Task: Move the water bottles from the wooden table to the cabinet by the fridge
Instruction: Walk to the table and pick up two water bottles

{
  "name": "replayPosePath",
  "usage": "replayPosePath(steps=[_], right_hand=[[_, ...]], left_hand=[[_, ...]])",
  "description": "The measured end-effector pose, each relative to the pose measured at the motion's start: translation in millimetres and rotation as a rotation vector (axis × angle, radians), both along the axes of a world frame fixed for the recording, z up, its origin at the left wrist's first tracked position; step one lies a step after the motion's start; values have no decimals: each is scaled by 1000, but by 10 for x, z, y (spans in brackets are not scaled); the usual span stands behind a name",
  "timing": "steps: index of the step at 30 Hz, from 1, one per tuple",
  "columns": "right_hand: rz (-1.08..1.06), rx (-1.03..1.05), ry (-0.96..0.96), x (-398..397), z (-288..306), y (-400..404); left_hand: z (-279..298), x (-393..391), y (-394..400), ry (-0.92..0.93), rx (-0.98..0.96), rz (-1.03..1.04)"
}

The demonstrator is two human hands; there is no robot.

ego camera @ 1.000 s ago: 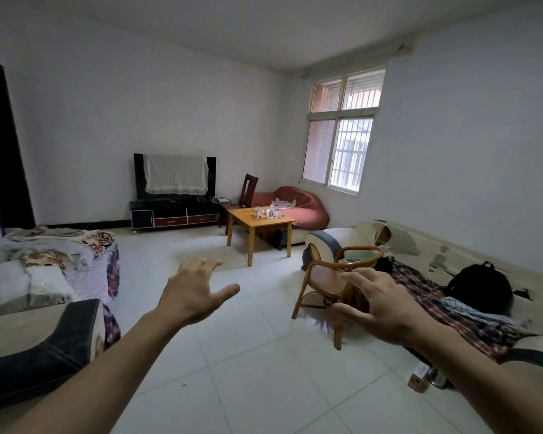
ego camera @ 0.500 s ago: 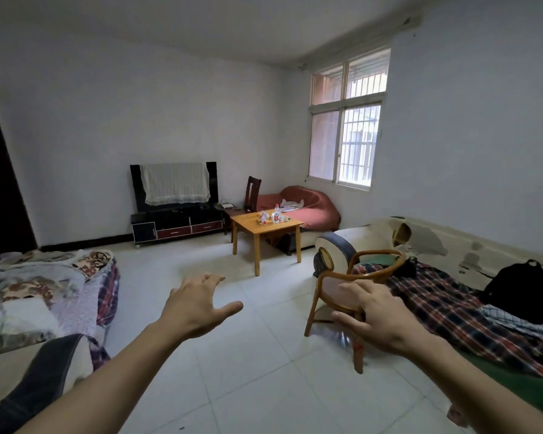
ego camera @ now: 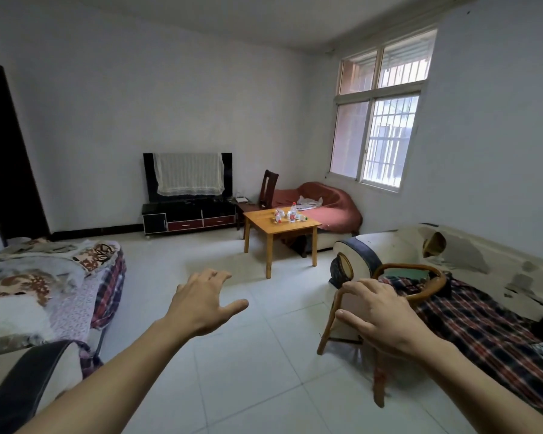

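Observation:
A small wooden table (ego camera: 308, 228) stands across the room, near the far right corner. On it one clear water bottle (ego camera: 292, 212) with a red label stands upright, and other small bottles (ego camera: 278, 215) lie or stand beside it, too small to tell apart. My left hand (ego camera: 203, 303) is stretched out in front of me, fingers spread, holding nothing. Held out to the right is my right hand (ego camera: 380, 314), fingers apart and empty, in front of a rattan chair. Both hands are far short of the table. No fridge or cabinet beside one is in view.
A rattan chair (ego camera: 411, 297) stands close on the right, before a worn sofa with a plaid blanket (ego camera: 480, 327). A bed with bedding (ego camera: 44, 286) is on the left. A TV stand (ego camera: 188, 219), a dark chair (ego camera: 268, 189) and a red-covered seat (ego camera: 333, 203) line the far wall. White tiled floor (ego camera: 248, 364) runs between.
The view has risen and moved forward; the table and sofa appear nearer. Both hands stay held out and empty.

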State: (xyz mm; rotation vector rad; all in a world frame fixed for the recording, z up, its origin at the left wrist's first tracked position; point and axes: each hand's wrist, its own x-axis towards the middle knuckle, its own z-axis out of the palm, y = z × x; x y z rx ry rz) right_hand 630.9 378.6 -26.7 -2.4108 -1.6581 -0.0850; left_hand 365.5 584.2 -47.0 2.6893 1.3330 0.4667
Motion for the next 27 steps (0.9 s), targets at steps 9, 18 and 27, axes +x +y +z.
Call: replayPosePath(steps=[9, 18, 27], right_hand=[[-70, 50, -110, 671, 367, 1433], [-96, 29, -43, 1532, 78, 2619], [-55, 98, 34, 3044, -76, 3759]], left_hand=[[241, 625, 1698, -82, 23, -52], [-75, 1665, 2821, -40, -50, -117], [-60, 3097, 3846, 13, -58, -51]])
